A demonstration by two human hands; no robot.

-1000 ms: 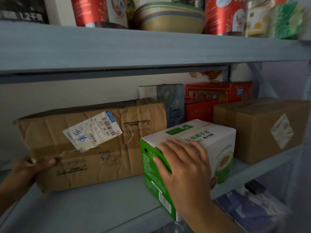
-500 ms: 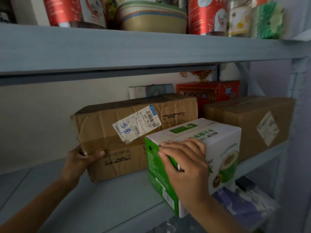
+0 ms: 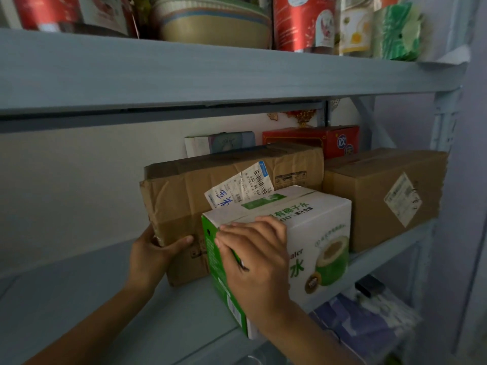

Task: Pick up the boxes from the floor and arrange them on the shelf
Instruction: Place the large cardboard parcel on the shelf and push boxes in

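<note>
A crumpled brown cardboard box [image 3: 184, 196] with a white shipping label lies on the grey-blue shelf [image 3: 79, 299]. My left hand [image 3: 151, 255] grips its lower left corner, thumb across the front face. In front of it stands a green and white coconut-water carton [image 3: 316, 233], partly over the shelf's front edge. My right hand [image 3: 257, 259] lies over the carton's near top corner, fingers curled on its edge. A second brown box [image 3: 369, 204] sits at the right, close to both.
Behind the boxes stand a red carton [image 3: 311, 139] and a pale flat box [image 3: 218, 143] against the wall. The upper shelf [image 3: 210, 75] carries red tins, a bowl and green packets. Blue-white bags [image 3: 355, 330] lie below. The shelf's left part is bare.
The crumpled brown box has slid to the right along the shelf, pushed by my left hand, and now sits partly behind the carton. My right hand stayed on the carton.
</note>
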